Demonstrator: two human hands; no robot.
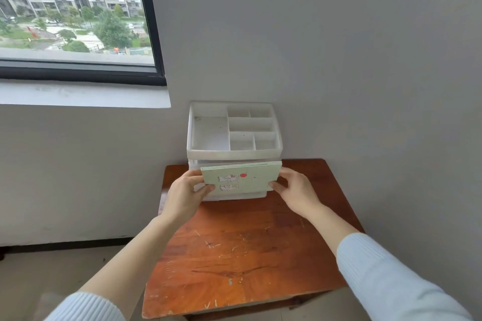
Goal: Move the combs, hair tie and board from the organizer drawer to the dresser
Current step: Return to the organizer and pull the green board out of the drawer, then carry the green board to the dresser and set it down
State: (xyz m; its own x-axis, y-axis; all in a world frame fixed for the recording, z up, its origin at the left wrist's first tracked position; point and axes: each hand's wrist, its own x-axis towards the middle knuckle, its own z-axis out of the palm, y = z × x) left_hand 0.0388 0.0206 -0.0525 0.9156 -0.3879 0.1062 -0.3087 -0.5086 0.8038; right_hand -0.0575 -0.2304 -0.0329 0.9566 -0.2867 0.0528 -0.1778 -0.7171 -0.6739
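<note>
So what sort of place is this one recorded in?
Probably a room in an upper-floor flat: a worn wooden dresser in a plain corner, a white organizer on it, and a window overlooking apartment blocks.

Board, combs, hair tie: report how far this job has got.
Done: nothing lies on the dresser top yet apart from the organizer. In hand: the left hand and right hand hold the green board by its ends, in front of the organizer's drawer. Left: setting the board down, then the combs and hair tie, which are not visible here.
</note>
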